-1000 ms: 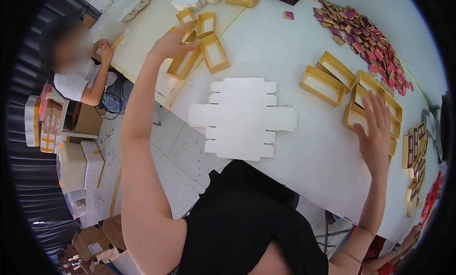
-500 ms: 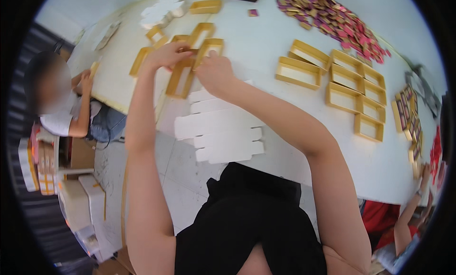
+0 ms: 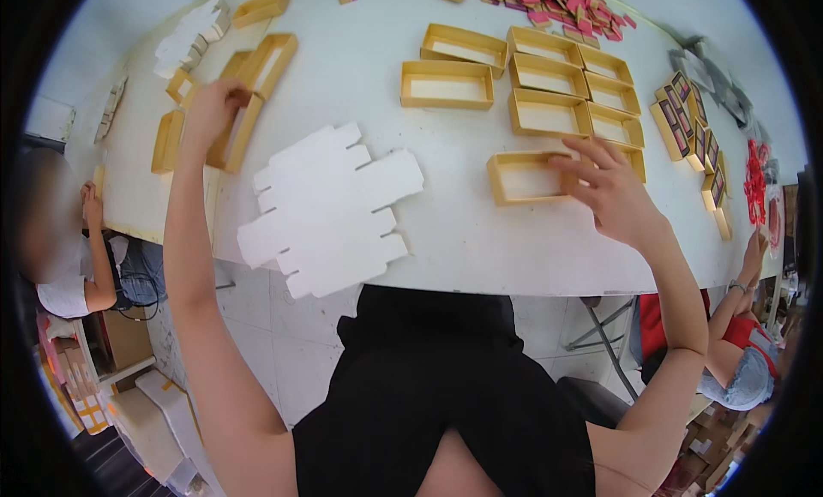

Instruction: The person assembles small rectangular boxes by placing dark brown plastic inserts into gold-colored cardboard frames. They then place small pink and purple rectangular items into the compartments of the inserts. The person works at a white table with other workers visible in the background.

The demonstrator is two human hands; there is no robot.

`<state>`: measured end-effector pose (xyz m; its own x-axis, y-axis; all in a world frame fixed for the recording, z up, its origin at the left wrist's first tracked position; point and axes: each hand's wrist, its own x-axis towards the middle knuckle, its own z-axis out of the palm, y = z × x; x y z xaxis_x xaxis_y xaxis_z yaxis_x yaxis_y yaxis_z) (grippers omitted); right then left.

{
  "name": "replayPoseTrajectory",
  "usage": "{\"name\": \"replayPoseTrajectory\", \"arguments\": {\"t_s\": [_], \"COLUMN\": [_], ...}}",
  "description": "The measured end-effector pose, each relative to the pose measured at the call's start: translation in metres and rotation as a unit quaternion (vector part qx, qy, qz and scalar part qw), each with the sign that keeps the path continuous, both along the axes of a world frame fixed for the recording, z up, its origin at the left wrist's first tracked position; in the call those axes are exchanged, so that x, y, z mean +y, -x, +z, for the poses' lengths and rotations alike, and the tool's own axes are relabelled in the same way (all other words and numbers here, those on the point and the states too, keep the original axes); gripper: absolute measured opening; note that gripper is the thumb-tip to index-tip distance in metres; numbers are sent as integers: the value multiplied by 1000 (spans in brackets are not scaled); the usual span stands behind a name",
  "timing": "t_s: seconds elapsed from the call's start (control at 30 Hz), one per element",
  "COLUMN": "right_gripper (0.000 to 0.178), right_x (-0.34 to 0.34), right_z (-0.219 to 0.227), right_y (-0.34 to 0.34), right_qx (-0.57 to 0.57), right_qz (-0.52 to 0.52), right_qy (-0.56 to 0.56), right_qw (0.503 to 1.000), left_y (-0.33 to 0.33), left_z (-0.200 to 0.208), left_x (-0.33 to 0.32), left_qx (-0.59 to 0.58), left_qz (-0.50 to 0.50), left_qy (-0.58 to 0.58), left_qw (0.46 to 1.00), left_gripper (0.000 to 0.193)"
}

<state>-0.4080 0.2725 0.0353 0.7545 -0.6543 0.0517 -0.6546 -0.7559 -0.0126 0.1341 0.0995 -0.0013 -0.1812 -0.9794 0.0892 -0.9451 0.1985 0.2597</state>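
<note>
On the table's right side, my right hand (image 3: 617,192) is over the right end of an empty gold box tray (image 3: 525,180), fingers spread and the tips at its end wall. That tray lies in front of a cluster of similar gold box trays (image 3: 549,111). At the left, my left hand (image 3: 206,115) has its fingers curled over the far end of another gold box tray (image 3: 233,145), partly hiding it. Flat white die-cut card blanks (image 3: 326,210) lie stacked between my hands, near the table's front edge.
More gold trays (image 3: 270,64) and folded white card pieces (image 3: 193,38) lie at the back left. A pile of pink and purple small pieces (image 3: 557,4) is at the back. Filled boxes (image 3: 686,120) stand far right. People sit at both ends.
My right hand has moved from the left group of trays to the right, and a gold tray now lies there beneath it. The view has turned right; my left hand stays by the left trays.
</note>
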Motion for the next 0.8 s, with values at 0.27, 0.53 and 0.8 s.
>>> {"name": "replayPoseTrajectory", "arguments": {"t_s": [0.27,0.53,0.8], "right_gripper": [17,16,25], "right_x": [11,7,7], "right_z": [-36,-43,-46], "right_y": [-7,-4,2], "right_qx": [-94,-116,-148], "right_qz": [-110,-132,-166], "right_qy": [61,117,141], "right_qw": [988,977,965], "left_y": [124,195,201], "left_z": [93,56,62], "left_x": [92,84,79], "left_qx": [-45,-238,-227], "left_qz": [-328,-427,-349], "left_qy": [84,27,133], "left_qw": [940,872,899], "left_gripper": [18,22,34]}}
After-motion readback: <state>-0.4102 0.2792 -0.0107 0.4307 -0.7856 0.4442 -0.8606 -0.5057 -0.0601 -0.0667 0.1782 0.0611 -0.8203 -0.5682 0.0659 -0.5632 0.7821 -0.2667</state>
